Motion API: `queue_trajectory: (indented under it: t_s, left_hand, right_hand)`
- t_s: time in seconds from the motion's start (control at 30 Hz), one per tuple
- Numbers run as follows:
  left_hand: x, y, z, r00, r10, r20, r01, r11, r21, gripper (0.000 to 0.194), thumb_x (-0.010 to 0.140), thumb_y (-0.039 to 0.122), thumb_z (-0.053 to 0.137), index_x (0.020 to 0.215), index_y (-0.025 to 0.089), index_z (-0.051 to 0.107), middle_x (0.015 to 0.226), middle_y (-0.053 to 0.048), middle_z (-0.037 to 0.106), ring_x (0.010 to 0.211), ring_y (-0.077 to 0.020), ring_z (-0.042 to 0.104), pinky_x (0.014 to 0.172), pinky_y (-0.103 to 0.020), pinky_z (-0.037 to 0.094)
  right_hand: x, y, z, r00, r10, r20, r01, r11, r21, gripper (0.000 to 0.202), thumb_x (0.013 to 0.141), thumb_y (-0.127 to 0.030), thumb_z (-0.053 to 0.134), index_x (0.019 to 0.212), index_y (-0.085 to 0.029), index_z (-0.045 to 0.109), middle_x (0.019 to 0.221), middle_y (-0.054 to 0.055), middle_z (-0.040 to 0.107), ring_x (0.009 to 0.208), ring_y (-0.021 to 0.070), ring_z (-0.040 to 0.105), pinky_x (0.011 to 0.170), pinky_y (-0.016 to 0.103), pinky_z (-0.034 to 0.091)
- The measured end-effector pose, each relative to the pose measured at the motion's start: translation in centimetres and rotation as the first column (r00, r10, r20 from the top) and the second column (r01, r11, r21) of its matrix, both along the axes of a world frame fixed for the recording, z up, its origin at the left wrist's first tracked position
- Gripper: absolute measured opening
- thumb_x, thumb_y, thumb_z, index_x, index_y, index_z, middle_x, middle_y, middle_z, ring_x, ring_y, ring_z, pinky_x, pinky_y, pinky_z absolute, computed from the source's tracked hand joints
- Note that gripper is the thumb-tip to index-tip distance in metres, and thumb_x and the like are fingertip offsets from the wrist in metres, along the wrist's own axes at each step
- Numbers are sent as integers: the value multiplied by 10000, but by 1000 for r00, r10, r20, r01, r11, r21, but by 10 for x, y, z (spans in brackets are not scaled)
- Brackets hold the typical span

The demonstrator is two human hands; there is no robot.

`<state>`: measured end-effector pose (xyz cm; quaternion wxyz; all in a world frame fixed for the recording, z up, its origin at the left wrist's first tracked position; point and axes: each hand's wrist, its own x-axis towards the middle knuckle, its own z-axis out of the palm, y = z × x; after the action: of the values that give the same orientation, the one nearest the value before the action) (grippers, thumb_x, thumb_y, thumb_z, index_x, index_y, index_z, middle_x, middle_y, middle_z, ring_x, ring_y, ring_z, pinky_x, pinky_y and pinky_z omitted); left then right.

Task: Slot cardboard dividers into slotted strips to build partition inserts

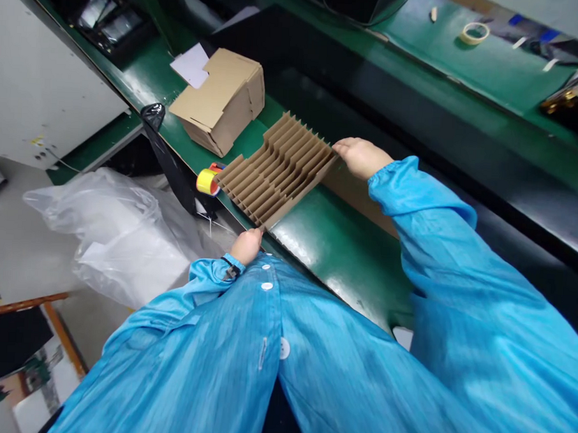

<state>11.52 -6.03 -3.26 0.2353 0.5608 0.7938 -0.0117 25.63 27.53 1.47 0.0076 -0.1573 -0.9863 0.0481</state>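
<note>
On the desk (359,245), the box (222,89) looks folded shut; beside it, outside, lies the divider (276,168), its slats standing in rows, seemingly fully assembled. The right hand (363,158) has fingers together at its far corner, grip unclear; the left hand (247,245) pinches the near corner.

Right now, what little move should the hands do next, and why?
I'd probably slide the cardboard divider gently in from the edge of the green bench. Its near side sits right by that edge, and the left hand and right hand are already at two of its corners.
</note>
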Motion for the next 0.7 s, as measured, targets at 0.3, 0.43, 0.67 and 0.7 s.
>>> queue_trajectory:
  t_s: [0.3, 0.43, 0.67, 0.7]
  left_hand:
    - [13, -2, 2, 999, 20, 32, -22, 998, 55, 306, 1006, 245, 330, 962, 113, 602, 942, -128, 679, 901, -210, 667, 811, -310, 518]
    - [17, -1, 1, 997, 12, 73, -18, 997, 81, 258, 987, 202, 372, 928, 117, 609, 921, -116, 686, 863, -206, 676, 761, -298, 524]
    - [16, 3, -4, 988, -4, 154, -13, 994, 107, 117, 905, 141, 514, 877, 122, 626, 899, -112, 695, 834, -208, 682, 686, -273, 527]
    - [16, 4, -5, 987, -4, 158, -13, 994, 110, 119, 901, 132, 513, 876, 119, 629, 904, -118, 696, 836, -211, 683, 680, -277, 530]
  right_hand:
    - [6, -51, 12, 994, -106, -5, 105, 981, 163, 591, 833, -48, 315, 1419, -24, 381, 1445, 224, 430, 1385, 361, 317, 1068, 635, 313]
    - [10, -108, 4, 955, 263, -133, -248, 961, 123, 949, 679, 4, 404, 1530, -102, -2, 1552, 176, 238, 1434, 312, 183, 1119, 564, 304]
    - [29, -126, -52, 924, 335, -185, -325, 942, 83, 1103, 598, 32, 392, 1507, -251, -167, 1589, 28, -40, 1406, 340, 190, 1060, 544, 427]
    - [29, -122, -53, 932, 309, -192, -301, 951, 71, 1101, 604, 13, 408, 1507, -247, -165, 1585, 17, -58, 1404, 352, 184, 1067, 560, 415]
